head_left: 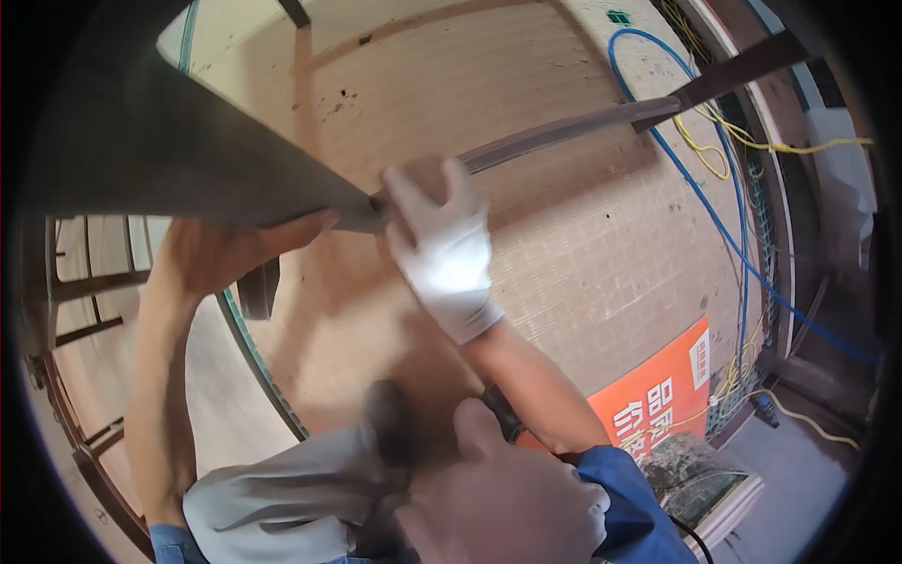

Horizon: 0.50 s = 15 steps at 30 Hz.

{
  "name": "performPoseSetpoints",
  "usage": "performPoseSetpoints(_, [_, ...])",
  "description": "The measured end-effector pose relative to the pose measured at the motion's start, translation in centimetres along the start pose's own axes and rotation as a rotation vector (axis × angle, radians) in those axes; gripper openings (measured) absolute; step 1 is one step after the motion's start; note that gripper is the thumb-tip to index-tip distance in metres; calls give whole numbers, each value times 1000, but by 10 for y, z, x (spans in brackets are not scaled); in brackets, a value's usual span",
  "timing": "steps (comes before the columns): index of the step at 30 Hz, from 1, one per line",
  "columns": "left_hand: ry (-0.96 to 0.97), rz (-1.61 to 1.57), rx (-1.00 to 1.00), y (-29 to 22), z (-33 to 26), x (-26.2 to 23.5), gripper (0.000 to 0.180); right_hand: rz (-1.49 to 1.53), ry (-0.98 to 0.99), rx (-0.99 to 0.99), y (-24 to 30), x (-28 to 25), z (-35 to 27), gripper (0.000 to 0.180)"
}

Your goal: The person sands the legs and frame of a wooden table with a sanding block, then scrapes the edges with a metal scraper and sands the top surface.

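A dark brown furniture frame lies tilted before me, with a wide tapering panel [207,150] at the left. My bare left hand [225,249] grips the panel's lower edge, its thumb along the wood and its other fingers mostly hidden. At the panel's narrow end is my right hand [437,254] in a white glove, blurred by motion. Its fingers are bent over the joint around a small brownish thing [427,179] I cannot make out. From there a slim brown rail [573,132] runs right to a crosswise leg [742,75].
Ribbed tan cardboard [564,254] covers the work surface. A blue hose [700,188] and yellow cord [752,141] run along the right. An orange printed sheet [648,385] lies at lower right. Slatted dark frames [94,282] stand left. A blurred pale shape [507,508] sits low, unclear.
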<state>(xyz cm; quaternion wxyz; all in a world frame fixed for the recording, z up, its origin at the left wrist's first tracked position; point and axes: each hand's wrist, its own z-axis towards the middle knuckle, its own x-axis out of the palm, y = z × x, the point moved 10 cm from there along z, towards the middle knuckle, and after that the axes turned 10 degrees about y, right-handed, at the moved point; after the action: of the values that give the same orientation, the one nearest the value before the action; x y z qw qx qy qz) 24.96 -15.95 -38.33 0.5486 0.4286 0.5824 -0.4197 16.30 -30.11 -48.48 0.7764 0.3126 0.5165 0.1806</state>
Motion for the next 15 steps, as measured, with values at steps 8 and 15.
performPoseSetpoints(8, [59,371,8,-7,-12,10,25,-79,22,-17,22,5,6,56])
performPoseSetpoints(15, [20,113,-1,-7,-3,5,30,-84,49,-91,23,5,2,58])
